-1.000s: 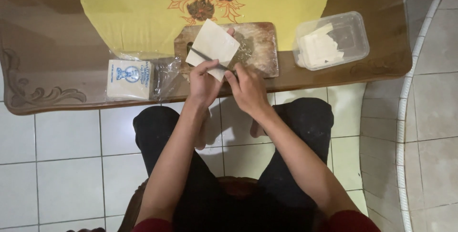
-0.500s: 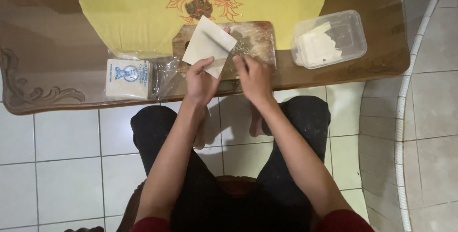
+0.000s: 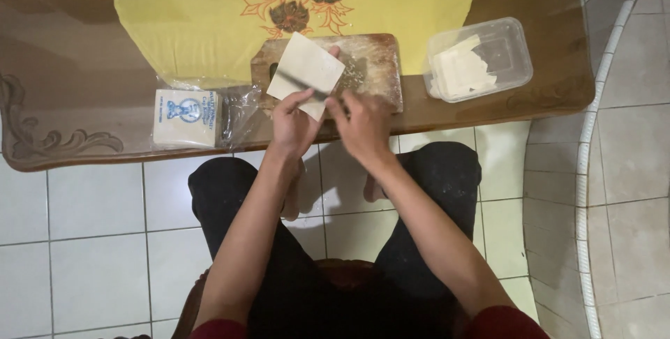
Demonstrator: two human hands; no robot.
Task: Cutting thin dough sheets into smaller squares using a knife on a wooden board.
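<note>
Looking down from the head camera, I see first my own knees in dark trousers over the white floor tiles (image 3: 91,241), then both forearms reaching toward the edge of the wooden table (image 3: 84,53).

My left hand (image 3: 293,126) pinches the near corner of a thin, pale square sheet (image 3: 306,72), thumb and fingers pressed together on it. The sheet is lifted and tilted over the wooden cutting board (image 3: 373,67), which seems dusted with flour. My right hand (image 3: 359,121) is just beside the left one, at the near edge of the board; its fingers are blurred, so I cannot tell if they close on the sheet or only come near it. A dark thin line crosses the sheet, perhaps a tool or a shadow; I cannot say which.

I judge the sheet to be very light, soft and limp, like a dough wrapper. It will bend under its own weight and may tear or stick, so it is best to take it at the corners or edges, with a gentle pinch.

Left of the board lies a clear plastic bag with a square pack (image 3: 187,117). Farther right stands a clear plastic container (image 3: 516,53) with more pale sheets inside. Beyond is a yellow cloth (image 3: 174,18) with a leaf pattern.
</note>
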